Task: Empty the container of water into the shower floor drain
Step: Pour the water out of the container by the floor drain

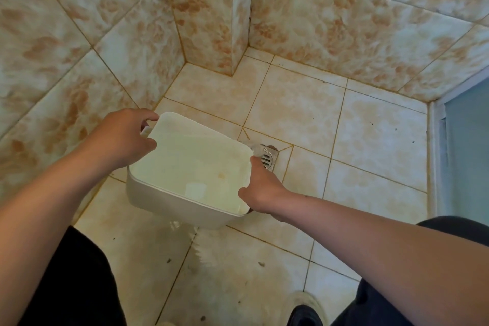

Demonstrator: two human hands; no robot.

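Observation:
A white square plastic container [169,206] hangs above the tiled shower floor, tilted toward its far right corner. Water lies inside it, and a thin stream leaves that corner onto the metal floor drain [268,158] right beside it. My left hand [124,137] grips the container's far left rim and a small handle there. My right hand [260,188] holds the right rim, thumb over the edge and fingers under the side. Part of the drain is hidden behind the container's corner.
Marbled beige tiled walls [79,47] close in on the left and behind, with a jutting tiled column [211,21] at the back. A frosted shower door frame [436,156] stands at the right. My dark trouser legs and a shoe [304,309] are at the bottom.

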